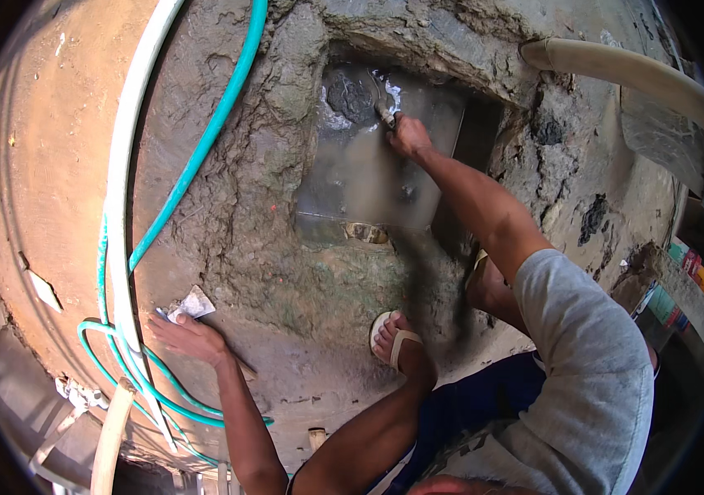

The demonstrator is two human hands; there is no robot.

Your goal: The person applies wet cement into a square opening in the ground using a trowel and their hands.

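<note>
My right hand point(408, 136) reaches into a square pit and is closed round a short pale tool point(385, 114); I cannot make out its kind. The tool's end is at the pit's grey, wet-looking surface point(327, 186), beside a dark round patch of wet material point(351, 96). White smears point(393, 95) lie around it. My left hand point(191, 337) is stretched out low over the ground at the left, fingers extended. Just beyond its fingers lies a flat whitish-grey piece point(195, 304), partly hidden by the hand. A thin brown stick-like thing point(246, 369) shows by the wrist.
A green hose point(203, 148) and a white pipe point(121, 165) run along the left, looping near my left hand. Rough, broken earth point(245, 206) rings the pit. A thick beige pipe point(616, 70) enters at upper right. My sandalled foot point(397, 340) stands at the pit's near side.
</note>
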